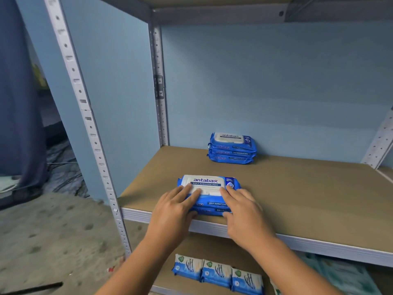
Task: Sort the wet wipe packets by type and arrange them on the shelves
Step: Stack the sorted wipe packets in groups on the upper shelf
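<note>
A plain storeroom: slotted metal shelving uprights (91, 126) carry fibreboard shelves (297, 199) of stacked wipe packets (231, 149), above a rough concrete floor (53, 231).

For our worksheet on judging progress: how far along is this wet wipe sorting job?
Done: a back stack of blue Antabax packets sits on the shelf; three paler packets line the lower shelf. In hand: left hand and right hand hold a front stack of the same type at the edge. Left: settling it; whether more remain cannot be told.
</note>
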### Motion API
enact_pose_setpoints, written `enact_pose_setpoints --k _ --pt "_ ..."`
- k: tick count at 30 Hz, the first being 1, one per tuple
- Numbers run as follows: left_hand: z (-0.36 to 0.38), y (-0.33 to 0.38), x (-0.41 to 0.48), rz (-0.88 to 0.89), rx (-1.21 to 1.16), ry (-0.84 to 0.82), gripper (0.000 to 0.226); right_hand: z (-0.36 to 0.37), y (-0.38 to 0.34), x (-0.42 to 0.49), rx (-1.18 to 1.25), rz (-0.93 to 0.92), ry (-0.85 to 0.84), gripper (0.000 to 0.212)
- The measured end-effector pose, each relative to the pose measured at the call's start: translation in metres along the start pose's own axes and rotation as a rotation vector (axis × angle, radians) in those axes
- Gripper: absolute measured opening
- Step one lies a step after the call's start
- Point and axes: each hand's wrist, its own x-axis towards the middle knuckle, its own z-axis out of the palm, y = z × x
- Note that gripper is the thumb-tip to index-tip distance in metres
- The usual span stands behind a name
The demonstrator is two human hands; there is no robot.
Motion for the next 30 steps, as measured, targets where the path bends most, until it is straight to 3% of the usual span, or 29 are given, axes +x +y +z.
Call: enact_pose_setpoints --k 5,11,18,30 --pt "0.008 -0.021 0.013 -0.034 -0.044 0.021 0.068 0.014 0.003 0.029 -0.005 -0.072 0.094 0.078" --pt "0.016 -0.055 0.038 -0.276 -0.151 0.123 0.062 0.049 -0.010 0.078 0.085 -0.043 -0.006 0.066" --pt "0.037 -0.115 0.084 -0.439 -0.212 0.120 0.056 0.085 -0.021 0.145 -0.047 -0.067 0.098 0.055" --pt "0.082 -0.167 0.183 -0.411 -0.284 0.103 0.058 0.122 0.005 0.233 -0.171 0.046 0.055 0.051"
